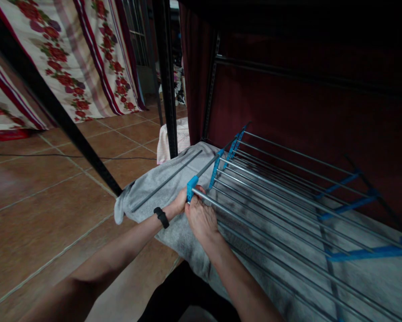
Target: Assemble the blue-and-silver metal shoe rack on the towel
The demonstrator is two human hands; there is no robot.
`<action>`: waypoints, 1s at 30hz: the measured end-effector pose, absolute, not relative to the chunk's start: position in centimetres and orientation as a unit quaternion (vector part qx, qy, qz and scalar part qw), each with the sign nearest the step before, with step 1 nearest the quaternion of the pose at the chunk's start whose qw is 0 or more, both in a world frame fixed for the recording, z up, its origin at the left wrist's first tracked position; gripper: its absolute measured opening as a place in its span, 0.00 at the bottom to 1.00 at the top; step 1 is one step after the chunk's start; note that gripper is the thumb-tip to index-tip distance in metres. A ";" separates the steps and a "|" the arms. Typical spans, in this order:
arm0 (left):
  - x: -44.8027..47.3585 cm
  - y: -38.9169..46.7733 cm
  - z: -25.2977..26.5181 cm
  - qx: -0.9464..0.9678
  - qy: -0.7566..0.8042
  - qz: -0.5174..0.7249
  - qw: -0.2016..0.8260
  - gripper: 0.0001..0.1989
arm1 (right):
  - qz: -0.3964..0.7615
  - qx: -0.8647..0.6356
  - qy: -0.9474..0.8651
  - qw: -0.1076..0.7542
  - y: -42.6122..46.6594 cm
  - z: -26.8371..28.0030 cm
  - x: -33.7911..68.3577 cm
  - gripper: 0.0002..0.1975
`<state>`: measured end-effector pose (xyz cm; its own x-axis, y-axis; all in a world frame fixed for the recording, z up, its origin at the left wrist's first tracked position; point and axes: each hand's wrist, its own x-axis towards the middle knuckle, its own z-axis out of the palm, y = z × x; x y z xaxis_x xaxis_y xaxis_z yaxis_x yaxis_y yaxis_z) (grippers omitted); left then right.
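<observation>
A metal drying rack [271, 182] with blue plastic parts lies spread over a grey blanket [187, 228]. At its near left corner, my left hand [179, 202], with a dark band on the wrist, is closed around the blue corner connector [191, 184]; the fingertips are partly hidden behind it. My right hand [202, 218] is closed right beside it, its fingers wrapped around the end of a metal tube [227, 213] where it meets the connector. The two hands nearly touch. To the left, a loose grey tube [167, 181] lies on the blanket.
Black metal frame posts [167, 80] stand around the blanket, with a dark red cloth [288, 98] behind the rack. A floral curtain [63, 58] hangs at the back left. A black cable [69, 155] crosses the tiled floor [36, 201].
</observation>
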<state>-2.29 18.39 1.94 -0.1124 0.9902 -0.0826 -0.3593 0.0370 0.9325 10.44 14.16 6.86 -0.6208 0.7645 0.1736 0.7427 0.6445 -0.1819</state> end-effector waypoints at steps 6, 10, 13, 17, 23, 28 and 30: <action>-2.3 18.2 1.8 0.369 0.441 0.575 0.582 0.20 | 0.054 -0.422 -0.900 0.093 14.2 6.8 10.5 0.13; -2.2 18.1 1.9 0.368 0.442 0.567 0.589 0.21 | 0.057 -0.419 -0.903 0.078 14.2 7.3 10.7 0.17; -2.2 18.1 2.0 0.368 0.443 0.564 0.592 0.24 | 0.067 -0.419 -0.903 0.065 14.0 7.7 10.8 0.18; -2.2 18.0 1.9 0.364 0.447 0.565 0.590 0.25 | 0.062 -0.420 -0.903 0.065 13.9 8.0 10.9 0.18; -2.3 18.0 1.8 0.356 0.446 0.566 0.595 0.24 | 0.037 -0.400 -0.913 0.080 14.2 7.9 11.1 0.17; -2.2 18.0 1.7 0.346 0.442 0.578 0.592 0.22 | 0.027 -0.401 -0.912 0.076 14.5 8.0 11.3 0.16; -2.2 18.0 1.6 0.343 0.441 0.586 0.587 0.23 | 0.027 -0.405 -0.911 0.071 14.5 7.9 11.3 0.16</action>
<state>-2.16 18.02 1.63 -0.0757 0.9904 -0.1153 -0.3850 0.0777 0.9197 11.26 14.46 7.94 -0.6610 0.7426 0.1080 0.7347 0.6697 -0.1081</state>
